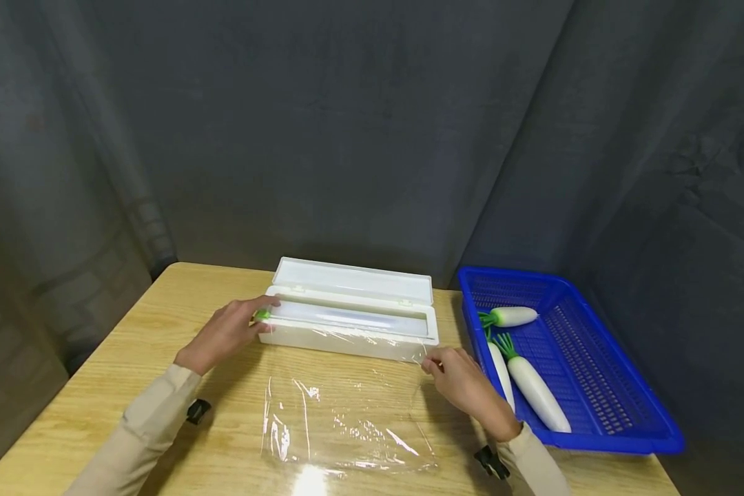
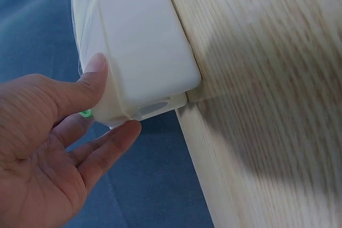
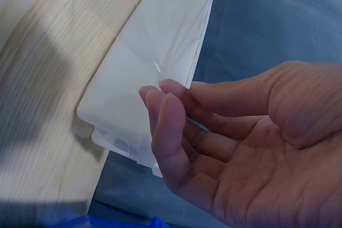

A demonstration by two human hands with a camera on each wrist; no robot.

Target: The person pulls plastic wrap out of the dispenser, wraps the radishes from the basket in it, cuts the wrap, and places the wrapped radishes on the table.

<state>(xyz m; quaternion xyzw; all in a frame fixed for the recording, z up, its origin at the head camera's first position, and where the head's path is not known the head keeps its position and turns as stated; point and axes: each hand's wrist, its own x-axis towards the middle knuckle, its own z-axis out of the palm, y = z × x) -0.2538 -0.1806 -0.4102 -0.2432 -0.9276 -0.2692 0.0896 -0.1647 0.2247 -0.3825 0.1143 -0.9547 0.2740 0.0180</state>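
Observation:
A white cling film dispenser (image 1: 328, 339) lies with its lid (image 1: 353, 279) tipped back and a film roll (image 1: 347, 315) inside. Clear cling film (image 1: 347, 420) runs from it over the front and spreads across the tabletop. My left hand (image 1: 226, 334) grips the dispenser's left end, thumb on the front face in the left wrist view, beside a small green cutter slider (image 1: 262, 315). At the front right corner, my right hand (image 1: 465, 386) pinches the film between thumb and fingertips. In the right wrist view, creases in the film fan out from these fingertips (image 3: 165, 86).
On the right stands a blue plastic basket (image 1: 620, 365) holding three white radishes (image 1: 539, 393) with green stems. Its near side sits close to my right forearm. A dark grey curtain (image 1: 335, 138) hangs behind the wooden table (image 1: 211, 289).

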